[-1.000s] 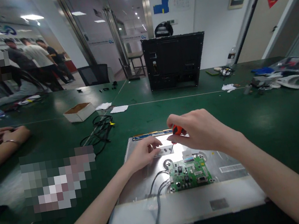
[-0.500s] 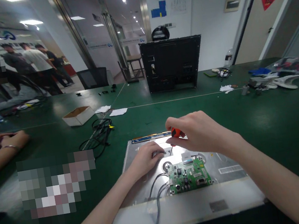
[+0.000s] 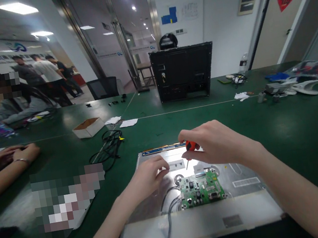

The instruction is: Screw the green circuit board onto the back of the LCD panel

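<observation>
One orange-and-black screwdriver (image 3: 190, 145) sits at centre in the right hand (image 3: 215, 141), its fingers closed; the left hand (image 3: 148, 177) half-curls its fingers, contents unclear.

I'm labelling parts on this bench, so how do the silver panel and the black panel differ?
The silver panel lies flat; the black panel stands upright. The silver panel bears a green circuit board; the black panel shows none. The silver panel is nearer the camera than the black panel. Both sit on the green table.
</observation>
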Motion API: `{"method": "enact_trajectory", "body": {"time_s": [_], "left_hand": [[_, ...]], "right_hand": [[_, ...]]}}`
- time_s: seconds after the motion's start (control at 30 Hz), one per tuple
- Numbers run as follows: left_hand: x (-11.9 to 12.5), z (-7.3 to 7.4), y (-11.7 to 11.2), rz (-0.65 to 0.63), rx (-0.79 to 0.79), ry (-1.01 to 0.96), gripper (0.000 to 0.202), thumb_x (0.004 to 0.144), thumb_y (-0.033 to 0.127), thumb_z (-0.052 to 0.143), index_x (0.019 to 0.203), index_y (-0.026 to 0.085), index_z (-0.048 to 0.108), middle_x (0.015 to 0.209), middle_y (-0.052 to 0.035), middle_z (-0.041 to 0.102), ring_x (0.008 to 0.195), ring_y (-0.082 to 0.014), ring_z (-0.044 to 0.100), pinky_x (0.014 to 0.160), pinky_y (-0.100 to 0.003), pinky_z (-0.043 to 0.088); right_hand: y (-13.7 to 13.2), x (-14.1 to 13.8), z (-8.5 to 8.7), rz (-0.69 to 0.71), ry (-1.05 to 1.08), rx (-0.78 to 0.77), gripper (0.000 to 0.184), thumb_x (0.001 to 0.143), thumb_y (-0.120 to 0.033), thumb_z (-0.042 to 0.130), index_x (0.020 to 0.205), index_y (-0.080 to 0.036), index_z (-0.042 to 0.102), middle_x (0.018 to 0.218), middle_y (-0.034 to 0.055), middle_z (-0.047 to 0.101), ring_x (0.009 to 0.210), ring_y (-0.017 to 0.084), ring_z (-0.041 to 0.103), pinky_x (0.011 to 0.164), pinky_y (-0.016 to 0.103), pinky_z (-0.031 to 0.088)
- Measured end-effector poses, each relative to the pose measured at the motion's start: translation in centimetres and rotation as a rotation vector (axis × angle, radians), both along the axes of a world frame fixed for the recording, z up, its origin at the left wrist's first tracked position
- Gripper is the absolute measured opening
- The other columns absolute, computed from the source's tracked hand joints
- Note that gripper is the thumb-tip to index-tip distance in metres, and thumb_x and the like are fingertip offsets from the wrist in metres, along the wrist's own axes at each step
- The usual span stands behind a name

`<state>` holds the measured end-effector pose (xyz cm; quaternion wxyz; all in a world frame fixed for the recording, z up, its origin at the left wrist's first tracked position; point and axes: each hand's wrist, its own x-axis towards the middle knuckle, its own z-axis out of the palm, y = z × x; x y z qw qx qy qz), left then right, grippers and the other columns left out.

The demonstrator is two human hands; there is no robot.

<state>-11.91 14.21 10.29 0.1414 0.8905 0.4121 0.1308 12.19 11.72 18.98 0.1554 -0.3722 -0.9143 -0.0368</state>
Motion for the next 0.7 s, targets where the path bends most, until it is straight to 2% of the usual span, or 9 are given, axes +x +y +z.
{"method": "enact_trajectory", "body": {"time_s": [0.13, 0.2, 0.3, 0.5, 0.7], "left_hand": [[0.1, 0.2, -4.2, -0.033, -0.052, -0.050, 0.015, 0.087, 0.011, 0.052, 0.086, 0.019, 0.064, 0.092, -0.0043, 0.064, 0.082, -0.0181, 0.060, 0.071, -0.025, 0.044], [0.5, -0.3, -6.1, -0.035, -0.080, -0.081, 0.014, 0.087, 0.011, 0.052, 0.085, 0.019, 0.064, 0.090, -0.0042, 0.063, 0.082, -0.0180, 0.060, 0.068, -0.024, 0.043], [1.2, -1.7, -7.9, 0.031, -0.102, -0.136, 0.018, 0.088, 0.009, 0.047, 0.087, 0.019, 0.062, 0.091, -0.0038, 0.063, 0.082, -0.0176, 0.059, 0.069, -0.024, 0.043], [2.0, -3.9, -8.3, 0.048, -0.122, -0.191, 0.019, 0.086, 0.007, 0.048, 0.085, 0.020, 0.062, 0.090, -0.0029, 0.063, 0.084, -0.0183, 0.060, 0.069, -0.025, 0.044], [2.0, -4.5, -8.6, 0.020, -0.072, -0.216, 0.020, 0.087, 0.009, 0.045, 0.088, 0.020, 0.062, 0.090, -0.0043, 0.062, 0.084, -0.0188, 0.060, 0.067, -0.025, 0.043]], "right_hand": [[-0.3, -0.1, 0.3, 0.023, 0.007, -0.024, 0.020, 0.089, -0.035, 0.058, 0.101, -0.020, 0.053, 0.080, -0.0013, 0.068, 0.062, 0.012, 0.057, 0.053, 0.025, 0.027], [-0.5, -0.2, 0.4, 0.034, 0.004, -0.026, 0.019, 0.089, -0.034, 0.059, 0.101, -0.020, 0.053, 0.080, -0.0015, 0.068, 0.061, 0.012, 0.057, 0.052, 0.024, 0.027], [-0.9, -0.3, 0.6, 0.036, -0.007, -0.019, 0.018, 0.089, -0.034, 0.059, 0.099, -0.020, 0.054, 0.079, -0.0010, 0.068, 0.061, 0.013, 0.057, 0.052, 0.025, 0.026], [-1.9, -0.2, 1.2, 0.030, -0.012, -0.047, 0.019, 0.090, -0.033, 0.057, 0.102, -0.019, 0.055, 0.081, -0.0004, 0.068, 0.064, 0.014, 0.059, 0.053, 0.025, 0.028], [-3.1, 0.2, 1.8, 0.040, -0.016, -0.029, 0.014, 0.090, -0.032, 0.056, 0.098, -0.020, 0.055, 0.082, -0.0014, 0.068, 0.065, 0.014, 0.059, 0.054, 0.026, 0.027]]}}
